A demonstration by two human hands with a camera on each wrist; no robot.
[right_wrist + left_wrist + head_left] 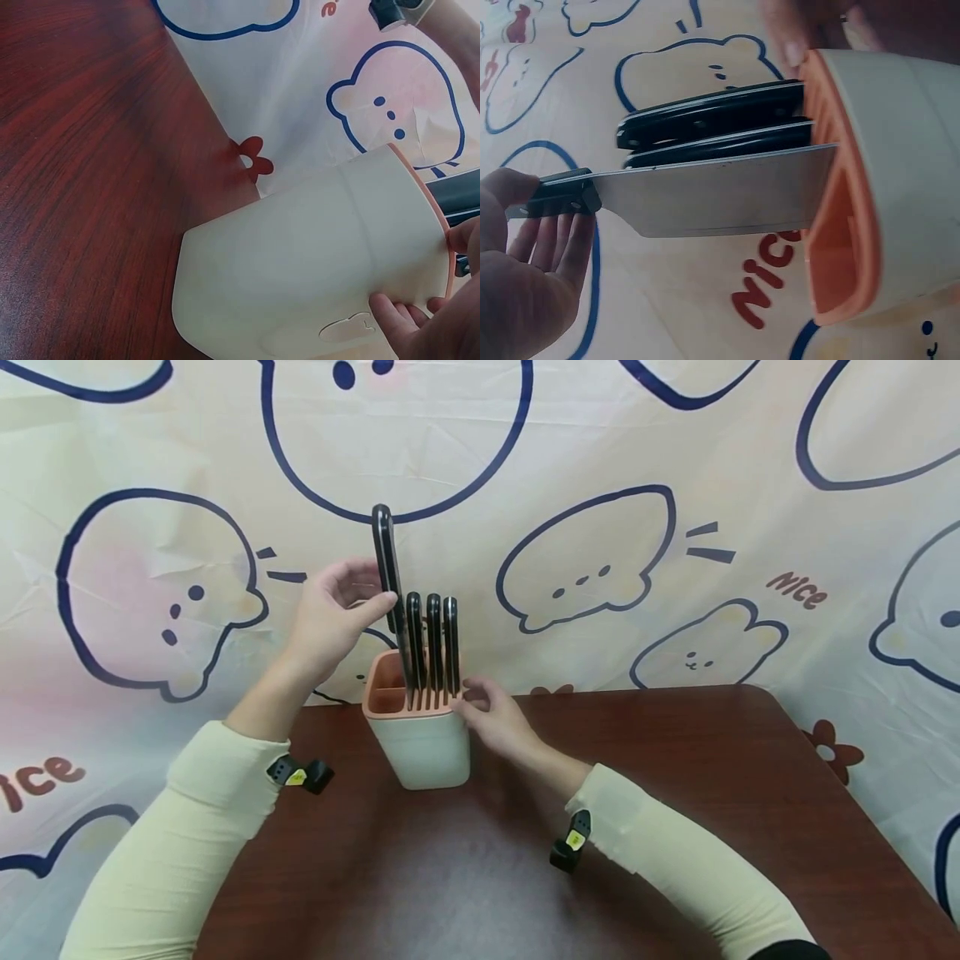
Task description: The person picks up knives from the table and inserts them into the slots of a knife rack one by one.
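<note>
A cleaver (720,196) with a black riveted handle stands nearly upright, its wide blade partly out of a slot in the knife holder (423,752). My left hand (341,610) grips its handle, thumb on one side and fingers on the other, as the left wrist view (536,255) shows. The holder has a whitish body and an orange slotted top. Several other black-handled knives (433,639) sit in slots right of the cleaver, blades mostly hidden. My right hand (498,718) holds the holder's right edge, fingertips (382,304) on its wall and thumb at the rim.
The holder stands near the back edge of a dark brown wooden table (660,793). Behind it hangs a pale cloth (585,443) with cartoon outlines. An open compartment (832,259) lies left of the slots. Each wrist wears a small black camera.
</note>
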